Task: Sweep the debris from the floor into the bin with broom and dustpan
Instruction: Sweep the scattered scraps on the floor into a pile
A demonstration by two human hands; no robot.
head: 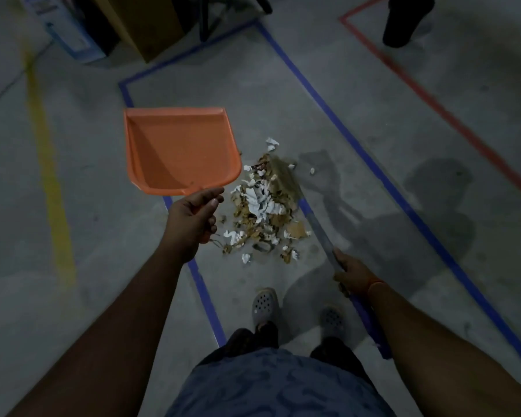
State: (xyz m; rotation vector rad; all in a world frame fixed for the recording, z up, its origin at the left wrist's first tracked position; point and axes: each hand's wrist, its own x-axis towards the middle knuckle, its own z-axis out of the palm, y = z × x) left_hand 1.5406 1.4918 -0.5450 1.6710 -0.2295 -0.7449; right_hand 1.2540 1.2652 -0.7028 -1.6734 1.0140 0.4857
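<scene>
An orange dustpan [179,150] hangs above the floor left of centre, its pan empty. My left hand [193,218] grips its short handle. A pile of debris [263,209], torn white paper and brown scraps, lies on the grey floor just right of the dustpan. The broom [321,233] has a blue and grey handle running from lower right up to blurred bristles at the pile's far right edge. My right hand [354,273] grips that handle partway down. No bin is clearly visible.
Blue tape [373,164] outlines a rectangle around the pile; red tape [433,100] and a yellow line [47,164] run beside it. A cardboard box [145,22], a white-blue box [63,28] and a person's dark leg [403,22] stand at the far edge. My feet [265,305] are below the pile.
</scene>
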